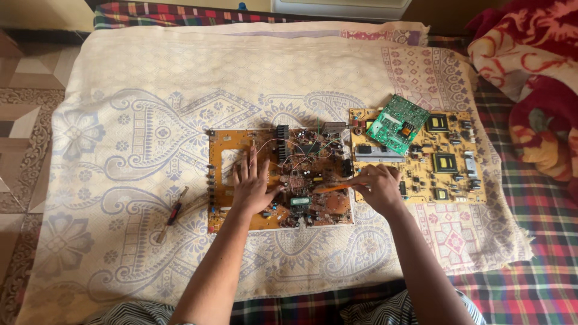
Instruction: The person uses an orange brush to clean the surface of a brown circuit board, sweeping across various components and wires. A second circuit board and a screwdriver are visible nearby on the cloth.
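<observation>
At the far left, a patterned floor (pixel 24 120) shows beside a cream bedspread with pale blue floral print (pixel 150 78), which is laid over a plaid bed cover (pixel 530 283). On the left part of the bedspread lies a small screwdriver with a dark red and black handle (pixel 174 212), well apart from both hands and tilted on a diagonal. Right of it sits a large orange-brown circuit board (pixel 226 144) with a rectangular cut-out near its left edge and a crowd of wires, a black heat sink and small parts on its right half. The left hand (pixel 253 186) rests flat on this board with its fingers spread wide, holding nothing and pressing near the middle. The right hand (pixel 378 188) is closed around a thin orange tool (pixel 334 188), whose tip points left onto the right part of the same board, just beside the left hand's fingertips. Under and beyond the right hand lies a second yellow circuit board (pixel 448 162) with dark square parts, touching or just beside the first board. A small green circuit board (pixel 397 123) lies tilted across its far left corner. At the far right, a red and cream blanket (pixel 530 54) is bunched up.
</observation>
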